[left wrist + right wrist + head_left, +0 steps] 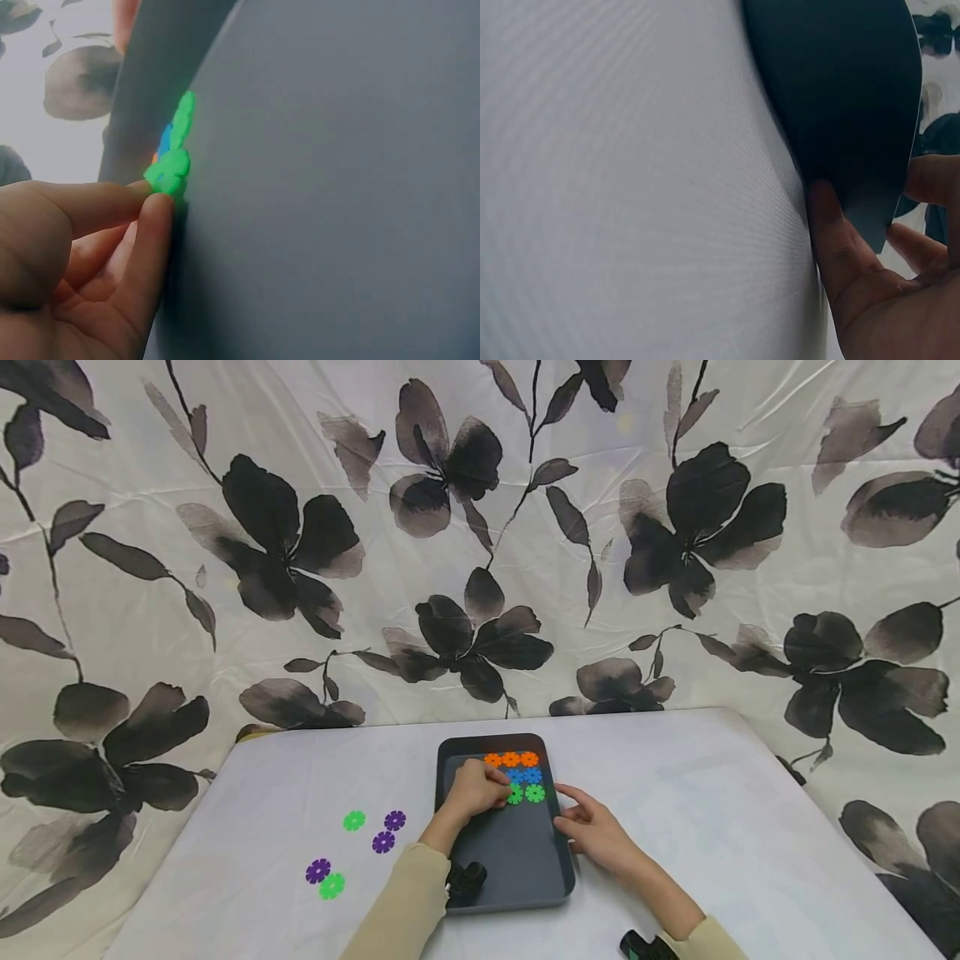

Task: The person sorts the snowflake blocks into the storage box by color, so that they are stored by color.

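Observation:
My left hand reaches over the dark grey tray, thumb and finger pinching a green snowflake disc at the tray floor. Beside its fingertips lie green discs, with blue discs behind them and a row of orange discs near the far rim. The hand covers part of these rows in the head view. On the tray's right side, my right hand touches the outer wall and rim with its thumb and fairly straight fingers.
Left of the tray, loose discs lie on the white tablecloth: purple discs and two green ones, including a nearer green disc. A flowered curtain hangs behind the table. A black wrist camera overhangs the tray's near left corner.

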`<state>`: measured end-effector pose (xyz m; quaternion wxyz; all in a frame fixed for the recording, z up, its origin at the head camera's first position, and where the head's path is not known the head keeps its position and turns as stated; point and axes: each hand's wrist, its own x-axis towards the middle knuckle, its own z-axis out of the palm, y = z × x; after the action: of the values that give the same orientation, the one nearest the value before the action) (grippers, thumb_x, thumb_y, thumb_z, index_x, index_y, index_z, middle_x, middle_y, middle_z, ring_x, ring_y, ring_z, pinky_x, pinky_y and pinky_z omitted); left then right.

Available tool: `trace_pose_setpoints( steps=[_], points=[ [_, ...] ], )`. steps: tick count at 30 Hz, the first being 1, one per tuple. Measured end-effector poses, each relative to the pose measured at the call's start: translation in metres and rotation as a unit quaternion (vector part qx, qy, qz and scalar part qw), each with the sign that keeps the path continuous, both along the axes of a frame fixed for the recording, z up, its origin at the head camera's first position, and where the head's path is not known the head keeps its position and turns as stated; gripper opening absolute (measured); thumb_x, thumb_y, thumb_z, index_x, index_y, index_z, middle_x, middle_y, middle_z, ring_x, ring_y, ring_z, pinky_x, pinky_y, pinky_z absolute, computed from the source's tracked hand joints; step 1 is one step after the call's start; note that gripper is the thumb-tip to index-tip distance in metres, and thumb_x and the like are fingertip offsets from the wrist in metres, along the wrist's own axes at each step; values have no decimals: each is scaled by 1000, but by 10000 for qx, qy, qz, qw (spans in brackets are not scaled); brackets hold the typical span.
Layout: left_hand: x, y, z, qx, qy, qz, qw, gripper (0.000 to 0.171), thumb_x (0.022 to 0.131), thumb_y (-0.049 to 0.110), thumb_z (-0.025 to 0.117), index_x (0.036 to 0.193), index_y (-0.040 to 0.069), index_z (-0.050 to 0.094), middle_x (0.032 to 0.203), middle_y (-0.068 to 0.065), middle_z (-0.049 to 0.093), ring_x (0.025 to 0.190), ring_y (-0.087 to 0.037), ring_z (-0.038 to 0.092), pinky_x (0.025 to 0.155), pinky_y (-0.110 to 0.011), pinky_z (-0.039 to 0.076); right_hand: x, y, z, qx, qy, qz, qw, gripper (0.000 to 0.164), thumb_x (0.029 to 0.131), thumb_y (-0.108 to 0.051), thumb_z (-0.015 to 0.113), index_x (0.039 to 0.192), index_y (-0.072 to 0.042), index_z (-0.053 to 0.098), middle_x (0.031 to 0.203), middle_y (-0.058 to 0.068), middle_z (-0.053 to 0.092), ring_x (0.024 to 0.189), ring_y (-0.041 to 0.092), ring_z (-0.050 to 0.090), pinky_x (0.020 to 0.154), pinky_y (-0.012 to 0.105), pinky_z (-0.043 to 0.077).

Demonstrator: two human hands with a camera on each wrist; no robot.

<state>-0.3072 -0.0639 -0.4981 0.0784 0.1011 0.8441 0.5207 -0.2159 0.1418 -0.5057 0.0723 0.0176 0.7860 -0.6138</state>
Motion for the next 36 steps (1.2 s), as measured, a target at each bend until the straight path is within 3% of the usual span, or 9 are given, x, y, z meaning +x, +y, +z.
trace_pose_setpoints(
  steps=[9, 25, 36],
  points=[
    [-1, 3, -1, -472, 243, 35, 9986, 4, 79, 3, 76, 82, 2, 74, 72, -4, 66, 53, -13, 63, 53, -28, 54, 1, 1, 1, 14, 39, 87, 10000, 54, 95, -10, 60, 146, -11, 42, 103, 14, 60, 87, 22, 60, 69, 37, 56],
    [-1, 6, 0, -601, 237, 107, 9979, 4, 80, 4, 77, 79, 4, 73, 67, -4, 63, 50, -12, 62, 52, -27, 53, -1, -2, 1, 178, -22, -137, 9997, 53, 95, -6, 59, 145, -8, 43, 101, 14, 61, 84, 22, 59, 68, 38, 55],
    [1, 5, 0, -678, 262, 92, 9973, 12, 75, 8, 83, 79, 4, 73, 65, -2, 64, 52, -13, 62, 54, -28, 53, -1, 1, 1, -24, 19, 60, 10000, 54, 95, -10, 60, 146, -10, 42, 102, 13, 60, 85, 22, 59, 68, 38, 56]
  ],
)
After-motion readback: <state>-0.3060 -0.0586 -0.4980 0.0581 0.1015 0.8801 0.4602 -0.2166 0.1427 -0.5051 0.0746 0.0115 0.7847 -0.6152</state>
